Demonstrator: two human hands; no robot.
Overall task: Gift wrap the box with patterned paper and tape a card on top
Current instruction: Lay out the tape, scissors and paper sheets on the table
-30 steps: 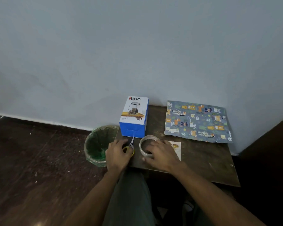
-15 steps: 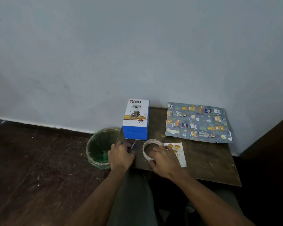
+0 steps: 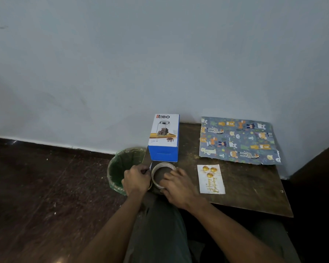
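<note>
Box (image 3: pixel 164 138) sits unwrapped at the far left of the dark tabletop (image 3: pixel 254 186), close to the wall, blue base, "treo" jar print on top face. Patterned paper (image 3: pixel 237 141) lies flat at far right, apart from the box, animal print up, near edge ragged. Card (image 3: pixel 210 179) lies face up near-centre, just near of the paper, gold "Happy Birthday" lettering, not touching box or paper. Tape roll (image 3: pixel 162 174) lies flat just near of the box, at the tabletop's near left edge. Right hand (image 3: pixel 176 186) rests over the roll's right side, fingers (image 3: pixel 167 177) curled onto the rim and into the ring; thumb position I cannot tell. Left hand (image 3: pixel 136 180) is fisted just left of the roll, fingers curled around scissors (image 3: pixel 150 166); only the blade tip pokes out toward the box, handles hidden under the hand. Green-lined bin (image 3: pixel 122 166) stands on the floor left of the tabletop, partly behind the left hand. Person's legs in dark trousers at the near edge.
</note>
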